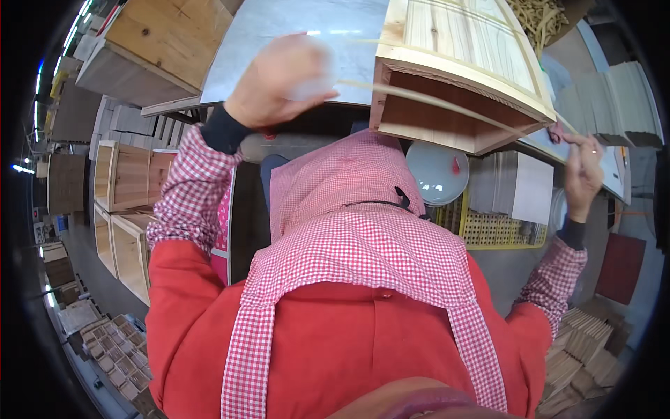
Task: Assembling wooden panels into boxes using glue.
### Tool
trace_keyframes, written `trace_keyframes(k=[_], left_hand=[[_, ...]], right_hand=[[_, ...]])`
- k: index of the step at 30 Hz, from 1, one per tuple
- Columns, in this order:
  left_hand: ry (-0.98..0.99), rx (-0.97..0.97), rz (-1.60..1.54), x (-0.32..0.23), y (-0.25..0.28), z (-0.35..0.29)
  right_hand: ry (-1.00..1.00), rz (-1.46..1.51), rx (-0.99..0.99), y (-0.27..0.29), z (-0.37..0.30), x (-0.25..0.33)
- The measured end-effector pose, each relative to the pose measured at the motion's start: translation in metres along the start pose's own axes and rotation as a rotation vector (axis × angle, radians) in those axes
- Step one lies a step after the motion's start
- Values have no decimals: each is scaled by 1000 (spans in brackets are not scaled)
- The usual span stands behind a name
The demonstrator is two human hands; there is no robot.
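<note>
A light wooden box [447,52] lies on the table before me, its open side facing me and its inside dark. A pale tan elastic band [426,99], blurred by motion, runs across that open side. My left hand [279,80] is left of the box, smeared at the fingertips, its fingers closed around the band's left end. Beyond the box's right corner, my right hand [584,171] pinches the band's other end. A small red piece [555,133] shows by the right fingertips; I cannot make out what it is.
More tan bands [541,24] lie heaped behind the box. A larger wooden box [150,52] stands at the left. Below the table are a white round lid or tub [437,174], a yellow crate [502,234] and stacked grey-white boards [492,181]. Open wooden boxes [129,174] stand lower left.
</note>
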State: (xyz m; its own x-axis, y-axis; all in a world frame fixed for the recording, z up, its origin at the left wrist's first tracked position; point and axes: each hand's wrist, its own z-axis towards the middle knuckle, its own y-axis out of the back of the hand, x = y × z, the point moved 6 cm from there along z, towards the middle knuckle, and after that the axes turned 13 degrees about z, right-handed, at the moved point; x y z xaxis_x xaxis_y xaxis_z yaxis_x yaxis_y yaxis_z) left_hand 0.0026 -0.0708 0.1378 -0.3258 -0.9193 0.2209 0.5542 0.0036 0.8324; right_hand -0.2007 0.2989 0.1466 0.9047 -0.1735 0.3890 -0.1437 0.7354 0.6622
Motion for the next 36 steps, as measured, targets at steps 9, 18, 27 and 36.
trace_keyframes(k=[9, 18, 27, 36], left_hand=[[73, 253, 195, -50, -131, -78], [107, 374, 316, -51, -167, -83], [321, 16, -124, -12, -93, -36], [1317, 93, -1197, 125, -181, 104]], right_hand=[[125, -215, 152, -114, -68, -43], [137, -353, 240, -136, -79, -71], [130, 38, -36, -71, -25, 3], [-437, 428, 40, -93, 137, -130]])
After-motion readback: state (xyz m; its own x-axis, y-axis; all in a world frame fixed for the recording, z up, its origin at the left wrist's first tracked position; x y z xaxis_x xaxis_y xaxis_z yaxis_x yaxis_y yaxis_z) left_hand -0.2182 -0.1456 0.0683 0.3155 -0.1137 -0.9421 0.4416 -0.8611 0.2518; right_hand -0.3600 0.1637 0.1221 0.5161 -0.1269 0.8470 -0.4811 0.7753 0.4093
